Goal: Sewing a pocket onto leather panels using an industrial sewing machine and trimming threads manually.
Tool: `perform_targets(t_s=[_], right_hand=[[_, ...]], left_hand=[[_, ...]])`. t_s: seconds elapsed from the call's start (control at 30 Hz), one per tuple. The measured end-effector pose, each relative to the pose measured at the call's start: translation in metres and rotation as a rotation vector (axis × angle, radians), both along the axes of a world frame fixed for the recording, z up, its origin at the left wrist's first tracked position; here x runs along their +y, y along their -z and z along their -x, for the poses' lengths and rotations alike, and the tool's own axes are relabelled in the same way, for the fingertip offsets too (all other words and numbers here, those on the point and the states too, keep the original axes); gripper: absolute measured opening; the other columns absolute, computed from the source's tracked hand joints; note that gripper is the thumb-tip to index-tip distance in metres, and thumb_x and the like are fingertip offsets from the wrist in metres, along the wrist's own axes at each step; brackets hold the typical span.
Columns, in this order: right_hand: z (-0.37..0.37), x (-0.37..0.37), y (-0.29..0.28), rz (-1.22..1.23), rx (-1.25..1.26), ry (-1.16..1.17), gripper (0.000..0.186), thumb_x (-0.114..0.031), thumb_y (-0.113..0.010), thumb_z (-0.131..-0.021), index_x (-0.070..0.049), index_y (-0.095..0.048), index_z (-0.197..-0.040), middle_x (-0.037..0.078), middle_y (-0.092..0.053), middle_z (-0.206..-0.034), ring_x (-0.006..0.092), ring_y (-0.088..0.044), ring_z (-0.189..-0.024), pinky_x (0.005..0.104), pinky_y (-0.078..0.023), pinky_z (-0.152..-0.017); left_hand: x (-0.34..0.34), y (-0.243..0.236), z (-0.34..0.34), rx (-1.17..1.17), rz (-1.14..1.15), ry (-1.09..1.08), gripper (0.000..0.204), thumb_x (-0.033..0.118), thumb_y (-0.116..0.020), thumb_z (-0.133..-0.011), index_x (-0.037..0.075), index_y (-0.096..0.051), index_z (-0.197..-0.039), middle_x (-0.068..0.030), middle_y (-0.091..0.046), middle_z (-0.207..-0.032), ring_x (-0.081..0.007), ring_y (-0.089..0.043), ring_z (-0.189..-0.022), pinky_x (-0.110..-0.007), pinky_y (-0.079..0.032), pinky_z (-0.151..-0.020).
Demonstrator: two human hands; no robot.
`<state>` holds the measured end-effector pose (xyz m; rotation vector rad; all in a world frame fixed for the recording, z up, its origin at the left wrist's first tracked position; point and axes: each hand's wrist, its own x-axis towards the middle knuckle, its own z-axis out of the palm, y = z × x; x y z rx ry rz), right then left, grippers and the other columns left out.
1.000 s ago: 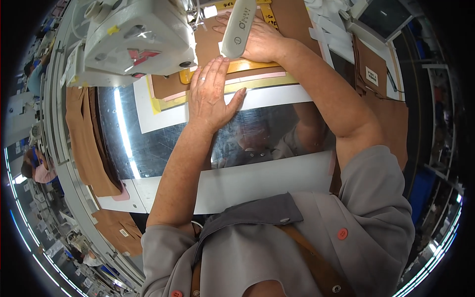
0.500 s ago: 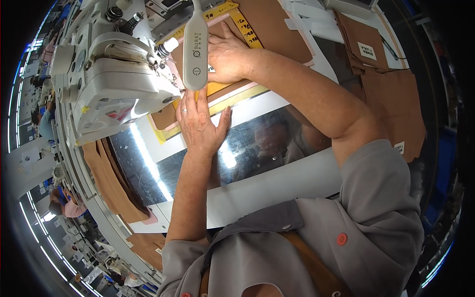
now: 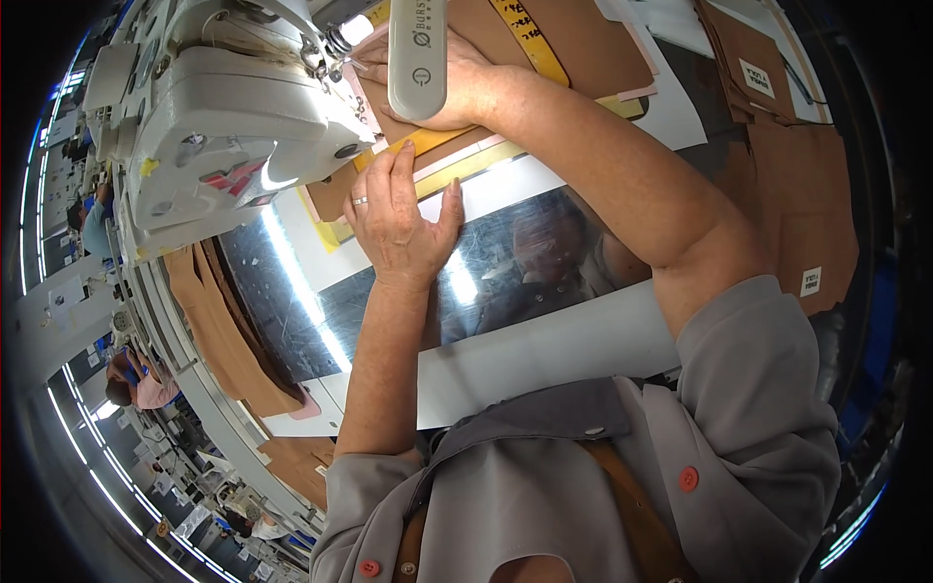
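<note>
My left hand (image 3: 400, 228) lies with fingers stretched out and thumb apart. Its fingertips rest on the near edge of a yellow template frame (image 3: 530, 44), beside the sewing machine head (image 3: 233, 126). My right hand (image 3: 465, 89) presses palm down inside the frame on a brown panel (image 3: 598, 53). A white lamp (image 3: 418, 58) hides part of that hand, while some outstretched fingers show left of it, close to the needle area. Pale pink and yellow edging strips border the work. Neither hand grips anything visible.
Brown panels are stacked at the right (image 3: 797, 204) and far right, some with white labels. More brown pieces (image 3: 228, 330) hang at the table's left side. A shiny dark plate (image 3: 525, 262) covers the near table. Other people sit at distant stations on the left.
My view has shifted, so the machine, lamp and frame sit higher in the picture. The right hand is now more hidden by the lamp, its fingers nearer the machine. Both hands stay on the work.
</note>
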<state>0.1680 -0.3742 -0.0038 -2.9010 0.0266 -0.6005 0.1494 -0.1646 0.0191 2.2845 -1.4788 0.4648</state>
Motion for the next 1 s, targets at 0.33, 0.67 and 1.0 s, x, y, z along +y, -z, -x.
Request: perform_targets(t_s=[0.33, 0.67, 1.0], right_hand=[[0.006, 0.008, -0.014, -0.104, 0.166, 0.065, 0.057, -0.054, -0.056, -0.097, -0.029, -0.055, -0.149, 0.005, -0.057, -0.15, 0.0209, -0.043, -0.146, 0.0592, -0.022, -0.123], [0.009, -0.01, -0.002, 0.006, 0.183, -0.099, 0.079, -0.057, -0.052, -0.096, -0.013, -0.038, -0.161, 0.016, -0.039, -0.165, 0.0319, -0.03, -0.155, 0.0551, -0.012, -0.128], [0.003, -0.015, 0.008, 0.01, 0.062, -0.132, 0.077, -0.057, -0.06, -0.092, -0.008, -0.052, -0.151, 0.021, -0.048, -0.157, 0.0375, -0.038, -0.149, 0.0524, -0.019, -0.127]], left_hand=[[-0.011, -0.011, -0.007, 0.156, -0.244, -0.212, 0.075, 0.06, -0.068, -0.087, 0.011, -0.06, -0.143, -0.0137, -0.073, -0.076, -0.0317, -0.073, -0.068, -0.046, -0.055, -0.063], [-0.016, -0.017, 0.001, 0.182, -0.374, -0.296, 0.084, 0.069, -0.058, -0.09, 0.005, -0.058, -0.144, -0.0168, -0.073, -0.073, -0.0327, -0.075, -0.066, -0.045, -0.06, -0.065], [-0.009, 0.005, 0.008, 0.074, -0.216, -0.35, 0.08, 0.068, -0.058, -0.092, 0.015, -0.054, -0.152, -0.0112, -0.067, -0.063, -0.0282, -0.071, -0.06, -0.042, -0.055, -0.061]])
